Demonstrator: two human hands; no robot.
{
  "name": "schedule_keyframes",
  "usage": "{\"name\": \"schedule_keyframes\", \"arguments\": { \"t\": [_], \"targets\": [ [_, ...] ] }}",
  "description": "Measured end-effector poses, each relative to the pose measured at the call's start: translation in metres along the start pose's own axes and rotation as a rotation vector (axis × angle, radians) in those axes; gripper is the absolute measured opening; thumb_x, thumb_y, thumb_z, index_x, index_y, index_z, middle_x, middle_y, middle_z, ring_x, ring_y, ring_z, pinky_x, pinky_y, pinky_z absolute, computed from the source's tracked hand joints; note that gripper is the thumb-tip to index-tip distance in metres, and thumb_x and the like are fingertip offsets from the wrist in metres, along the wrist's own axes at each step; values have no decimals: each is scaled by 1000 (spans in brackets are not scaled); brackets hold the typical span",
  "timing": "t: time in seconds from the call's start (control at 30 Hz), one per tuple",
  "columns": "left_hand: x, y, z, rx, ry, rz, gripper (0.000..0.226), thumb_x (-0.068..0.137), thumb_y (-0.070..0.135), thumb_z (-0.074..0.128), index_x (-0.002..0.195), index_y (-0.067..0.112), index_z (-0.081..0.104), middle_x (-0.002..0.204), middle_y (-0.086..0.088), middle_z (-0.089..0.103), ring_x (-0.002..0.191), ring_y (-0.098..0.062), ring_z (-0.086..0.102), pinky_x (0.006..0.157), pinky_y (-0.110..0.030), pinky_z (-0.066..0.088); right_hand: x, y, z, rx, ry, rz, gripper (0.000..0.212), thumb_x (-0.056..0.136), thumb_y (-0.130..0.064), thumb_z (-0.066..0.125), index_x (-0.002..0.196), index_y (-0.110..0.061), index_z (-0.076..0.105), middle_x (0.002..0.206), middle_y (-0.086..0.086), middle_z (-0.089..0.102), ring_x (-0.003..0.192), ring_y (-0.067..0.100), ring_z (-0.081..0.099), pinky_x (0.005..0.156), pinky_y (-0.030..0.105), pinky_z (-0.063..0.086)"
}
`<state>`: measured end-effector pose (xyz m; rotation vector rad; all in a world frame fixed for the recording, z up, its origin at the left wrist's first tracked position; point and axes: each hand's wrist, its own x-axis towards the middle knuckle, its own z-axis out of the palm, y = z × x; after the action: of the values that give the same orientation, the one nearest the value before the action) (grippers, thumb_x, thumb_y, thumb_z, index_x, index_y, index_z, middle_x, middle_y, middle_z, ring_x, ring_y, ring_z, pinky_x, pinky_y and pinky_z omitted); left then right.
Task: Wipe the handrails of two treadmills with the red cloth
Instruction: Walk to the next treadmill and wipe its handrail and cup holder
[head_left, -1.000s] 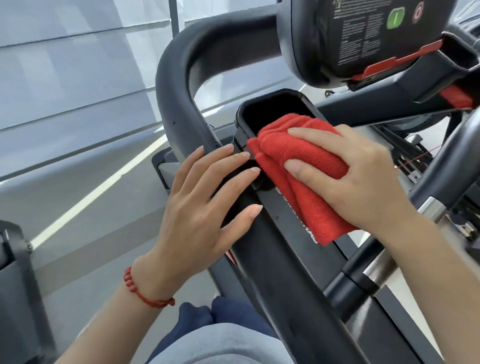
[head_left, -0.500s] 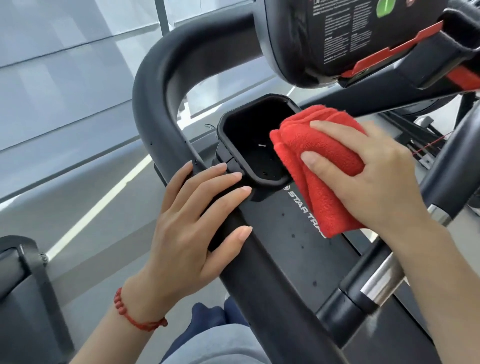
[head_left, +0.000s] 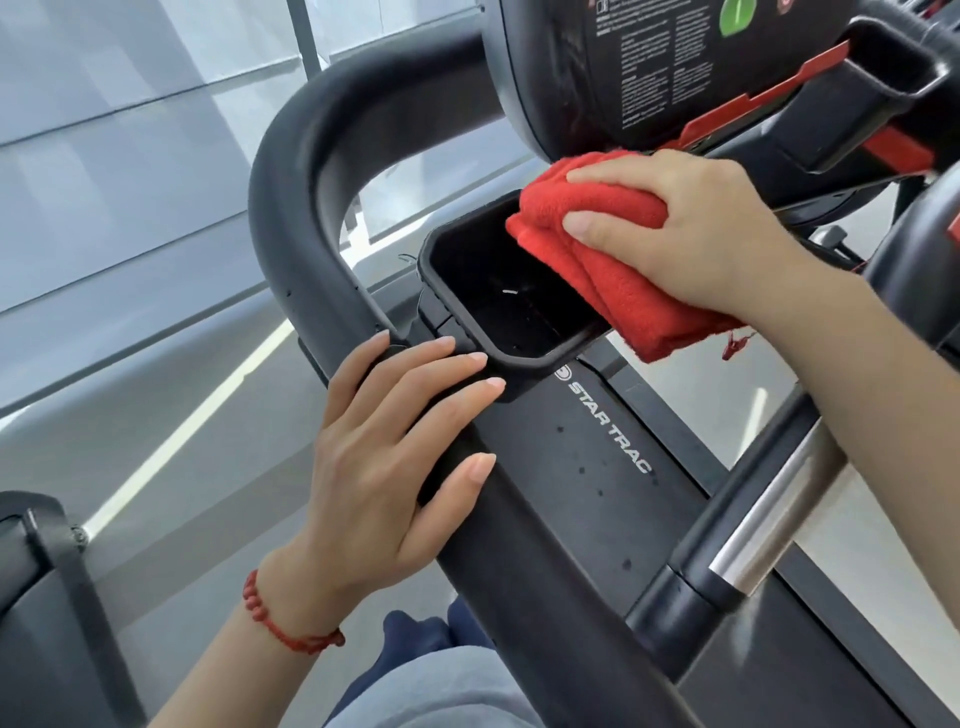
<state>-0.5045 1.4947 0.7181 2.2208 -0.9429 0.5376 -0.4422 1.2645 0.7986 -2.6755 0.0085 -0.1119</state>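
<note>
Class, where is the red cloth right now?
Upper centre-right of the head view: the red cloth is under the right hand, on the cup holder's far right rim.

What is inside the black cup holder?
The cup holder shows a dark floor with a small pale fleck; its right part is hidden by the red cloth under the right hand.

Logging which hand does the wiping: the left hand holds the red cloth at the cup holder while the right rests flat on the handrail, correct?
Hands are swapped. The head view shows the right hand holding the red cloth at the cup holder, the left hand flat on the handrail.
</note>
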Motion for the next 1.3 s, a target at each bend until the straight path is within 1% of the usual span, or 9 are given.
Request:
{"name": "schedule_keyframes", "arguments": {
  "t": [0.1, 0.23, 0.37, 0.53, 0.6, 0.7, 0.87, 1.1, 1.3],
  "targets": [
    [0, -1, 0, -4, 2, -7, 48, 97, 33, 31, 107, 4, 68, 115, -9, 63, 115, -26, 54, 104, -50, 30, -10, 0, 1, -19, 5, -8, 47, 76, -56, 56, 120, -39, 56, 115, 5, 58, 111, 25, 52, 101, 39, 37],
    [0, -1, 0, -8, 15, -11, 46, 96, 33, 33, 106, 5, 68, 115, -8, 63, 114, -25, 54, 104, -49, 30, -21, 3, -1, 16, 6, 8, 40, 80, -48, 60, 119, -39, 57, 107, 0, 57, 110, 24, 53, 99, 32, 36],
    [-1, -1, 0, -8, 25, -12, 47, 97, 32, 31, 105, 5, 69, 114, -8, 64, 113, -24, 55, 105, -48, 30, -7, -2, 3, -2, 27, 18, 41, 80, -50, 58, 119, -38, 57, 123, 4, 58, 116, 23, 50, 104, 41, 36],
    [-2, -2, 0, 5, 24, -6, 48, 97, 32, 30, 105, 4, 69, 115, -9, 63, 114, -25, 54, 105, -48, 29, -22, -2, 7, -24, 57, 14, 43, 78, -56, 56, 119, -40, 56, 109, 4, 57, 107, 28, 54, 98, 45, 40],
    [-2, -2, 0, 8, 26, -5, 49, 98, 32, 30, 106, 3, 69, 115, -9, 63, 114, -26, 54, 105, -47, 29, -34, -2, 8, -25, 81, 22, 47, 74, -58, 52, 118, -41, 56, 99, -2, 52, 102, 27, 55, 95, 38, 41],
    [-4, -2, 1, 7, 35, -8, 49, 98, 31, 30, 106, 3, 68, 115, -10, 63, 114, -26, 54, 105, -47, 30, -43, 0, 11, 19, 131, 54, 48, 73, -57, 52, 117, -41, 57, 97, -6, 49, 99, 20, 54, 88, 23, 35],
    [-10, -3, 1, 27, 50, -2, 48, 99, 29, 29, 107, 1, 68, 115, -13, 63, 117, -29, 52, 107, -48, 29, -49, -2, 14, 36, 191, 56, 46, 73, -56, 56, 116, -39, 59, 93, -4, 50, 89, 16, 51, 85, 21, 35],
    [-21, -5, -1, 59, 86, 7, 43, 100, 27, 34, 109, 0, 66, 119, -16, 60, 121, -30, 48, 107, -50, 31, -66, -19, 16, 112, 203, -57, 45, 73, -58, 56, 114, -42, 58, 93, -5, 57, 85, 2, 48, 77, -2, 30],
    [-41, -16, -17, -14, 83, 57, 32, 96, 27, 47, 118, 7, 59, 128, -16, 54, 127, -29, 42, 99, -51, 39, -89, -60, 15, 123, 190, -122, 40, 72, -59, 55, 111, -49, 54, 95, -9, 58, 90, -1, 50, 81, -2, 32]
  ]
}}
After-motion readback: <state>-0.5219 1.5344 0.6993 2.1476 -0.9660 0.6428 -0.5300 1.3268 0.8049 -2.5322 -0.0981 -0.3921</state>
